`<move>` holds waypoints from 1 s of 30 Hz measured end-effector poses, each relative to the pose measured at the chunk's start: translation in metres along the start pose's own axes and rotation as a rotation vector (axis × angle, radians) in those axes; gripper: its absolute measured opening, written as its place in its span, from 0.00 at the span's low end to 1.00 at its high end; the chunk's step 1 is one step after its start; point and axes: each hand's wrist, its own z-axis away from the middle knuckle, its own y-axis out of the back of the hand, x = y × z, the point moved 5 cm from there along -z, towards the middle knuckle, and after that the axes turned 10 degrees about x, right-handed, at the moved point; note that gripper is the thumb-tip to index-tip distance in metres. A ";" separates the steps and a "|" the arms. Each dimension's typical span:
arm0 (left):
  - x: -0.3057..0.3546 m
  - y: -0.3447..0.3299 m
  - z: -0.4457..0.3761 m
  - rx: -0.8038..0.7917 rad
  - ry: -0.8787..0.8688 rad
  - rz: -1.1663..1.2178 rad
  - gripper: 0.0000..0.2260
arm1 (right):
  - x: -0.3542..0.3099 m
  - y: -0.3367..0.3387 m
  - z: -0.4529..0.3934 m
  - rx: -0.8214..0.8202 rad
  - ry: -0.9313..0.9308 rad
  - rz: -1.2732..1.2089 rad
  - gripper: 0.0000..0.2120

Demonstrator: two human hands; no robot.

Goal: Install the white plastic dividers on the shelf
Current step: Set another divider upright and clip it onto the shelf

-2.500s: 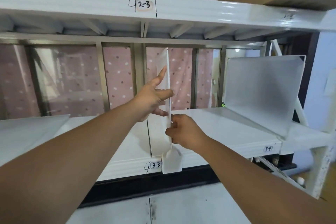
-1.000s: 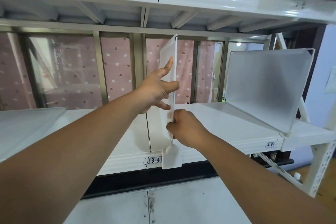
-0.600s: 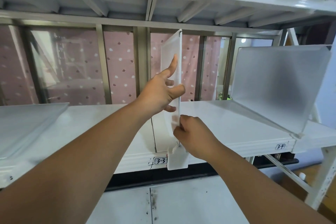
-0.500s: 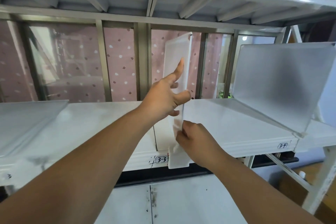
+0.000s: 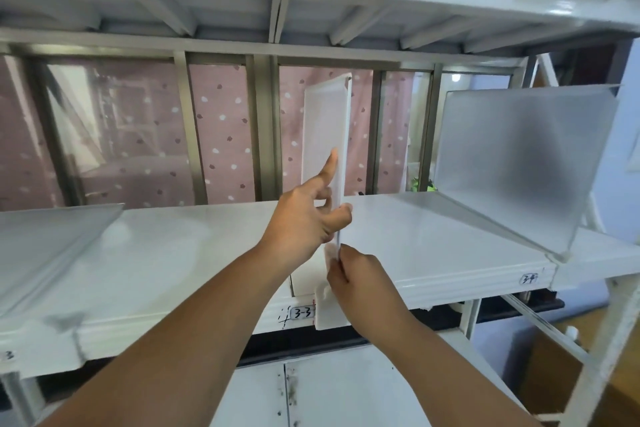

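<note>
Left hand (image 5: pixel 306 218) spread against left face of upright translucent white plastic divider panel (image 5: pixel 325 135), forefinger up, thumb hooked round front edge. Right hand (image 5: pixel 356 282) pinching same front edge lower down, just above white clip foot (image 5: pixel 327 317) at lip of white metal shelf (image 5: pixel 433 253), beside handwritten "3-3" label (image 5: pixel 303 313). Second frosted divider (image 5: pixel 519 159) upright further right; another (image 5: pixel 45 243) leaning far left
</note>
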 end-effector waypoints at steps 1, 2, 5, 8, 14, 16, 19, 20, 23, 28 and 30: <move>-0.003 0.000 0.003 0.003 0.005 0.003 0.35 | 0.000 -0.001 0.001 -0.010 -0.015 0.006 0.18; -0.004 0.000 0.006 0.005 0.009 0.000 0.35 | -0.001 0.000 0.002 -0.021 -0.037 0.009 0.17; -0.006 -0.001 0.013 -0.015 0.073 -0.003 0.35 | -0.009 0.006 0.004 0.015 -0.079 -0.044 0.12; 0.000 0.012 0.017 -0.034 0.078 -0.090 0.34 | -0.027 0.024 0.005 0.198 -0.056 -0.109 0.14; 0.027 0.110 0.023 0.106 -0.057 -0.472 0.24 | -0.083 0.051 0.004 0.577 0.286 0.044 0.26; 0.030 0.151 0.024 0.173 -0.050 -0.646 0.27 | -0.096 0.049 0.001 0.581 0.300 0.101 0.26; 0.029 0.216 0.035 0.246 0.027 -0.832 0.29 | -0.122 0.041 -0.005 0.561 0.373 0.255 0.31; 0.027 0.237 0.041 0.270 0.058 -0.865 0.30 | -0.133 0.035 -0.006 0.545 0.410 0.251 0.31; 0.022 0.290 0.061 0.339 0.160 -0.933 0.31 | -0.170 0.005 -0.009 0.422 0.517 0.177 0.29; 0.022 0.366 0.101 0.451 0.263 -1.013 0.33 | -0.237 -0.077 -0.026 -0.017 0.556 0.094 0.27; 0.018 0.396 0.122 0.506 0.309 -1.002 0.34 | -0.261 -0.111 -0.031 -0.203 0.527 0.064 0.26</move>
